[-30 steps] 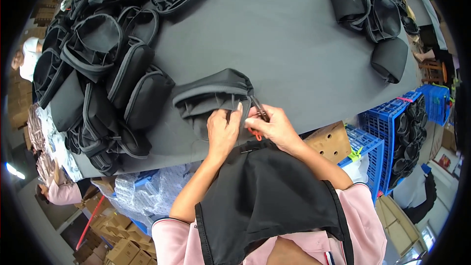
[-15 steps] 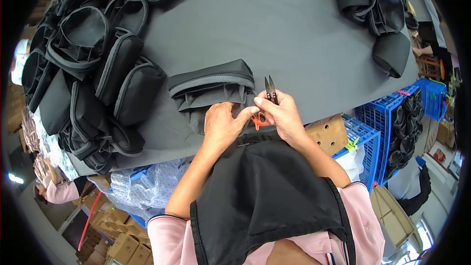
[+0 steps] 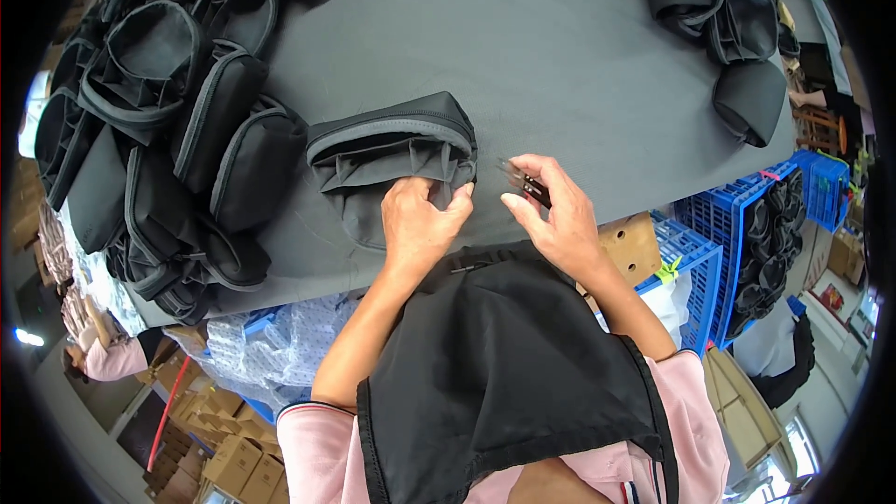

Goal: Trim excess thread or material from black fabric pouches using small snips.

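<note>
A black zippered pouch [image 3: 392, 154] lies unzipped in front of me, its pleated inner pockets showing. My left hand [image 3: 422, 219] is closed on its near right part, the thumb along the edge and the other fingers tucked inside. Just right of the pouch and apart from it, my right hand [image 3: 560, 215] holds small dark thread snips [image 3: 532, 189] in its palm. Their blades point up and left and look blurred. Thumb and forefinger are spread, with nothing visible between their tips.
Many black pouches [image 3: 154, 177] are heaped on the left of the grey table [image 3: 523, 56]. A smaller pile of pouches [image 3: 747, 98] sits at the far right. Blue crates [image 3: 723, 224] and a brown cardboard piece [image 3: 630, 247] stand by the right edge. Bubble wrap [image 3: 271, 345] hangs nearer left.
My right hand has moved right, away from the pouch, and the snips have tilted left. An orange loop seen between my hands is out of sight. The pouch has shifted slightly up and left.
</note>
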`<state>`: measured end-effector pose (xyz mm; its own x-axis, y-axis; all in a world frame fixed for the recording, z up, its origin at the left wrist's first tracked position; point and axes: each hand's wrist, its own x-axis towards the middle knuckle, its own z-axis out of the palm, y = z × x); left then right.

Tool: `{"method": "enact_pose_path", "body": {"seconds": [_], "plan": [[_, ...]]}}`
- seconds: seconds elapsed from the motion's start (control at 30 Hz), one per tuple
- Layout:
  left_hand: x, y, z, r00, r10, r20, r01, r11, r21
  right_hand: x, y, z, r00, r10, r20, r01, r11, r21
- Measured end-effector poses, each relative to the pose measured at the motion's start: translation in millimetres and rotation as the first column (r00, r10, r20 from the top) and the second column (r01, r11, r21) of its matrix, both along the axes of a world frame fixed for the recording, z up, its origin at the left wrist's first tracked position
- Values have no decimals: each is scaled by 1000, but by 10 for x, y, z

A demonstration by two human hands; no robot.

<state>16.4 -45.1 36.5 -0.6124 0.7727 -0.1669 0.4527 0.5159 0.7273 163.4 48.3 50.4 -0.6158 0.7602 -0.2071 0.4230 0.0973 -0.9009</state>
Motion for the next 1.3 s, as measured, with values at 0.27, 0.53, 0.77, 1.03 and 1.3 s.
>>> {"method": "enact_pose_path", "body": {"seconds": [0.27, 0.53, 0.77, 1.03, 1.3], "plan": [[20, 15, -30, 1000, 2, -12, -3, 1000, -25, 20, 151, -206, 989, 131, -69, -144, 953, -267], [23, 24, 0, 1000, -4, 4, 4, 999, -51, -34, 131, -112, 977, 201, 76, -214, 888, 407], [31, 33, -7, 1000, -7, 5, 8, 999, -45, -39, 107, -30, 968, 201, 150, -250, 733, 632], [45, 49, 14, 999, -2, 39, 2, 1000, -24, -18, 85, 10, 956, 212, 203, -292, 760, 581], [-32, 55, 34, 993, -38, 114, 43, 998, -40, -26, 19, -185, 994, 46, -96, -18, 962, 271]]}}
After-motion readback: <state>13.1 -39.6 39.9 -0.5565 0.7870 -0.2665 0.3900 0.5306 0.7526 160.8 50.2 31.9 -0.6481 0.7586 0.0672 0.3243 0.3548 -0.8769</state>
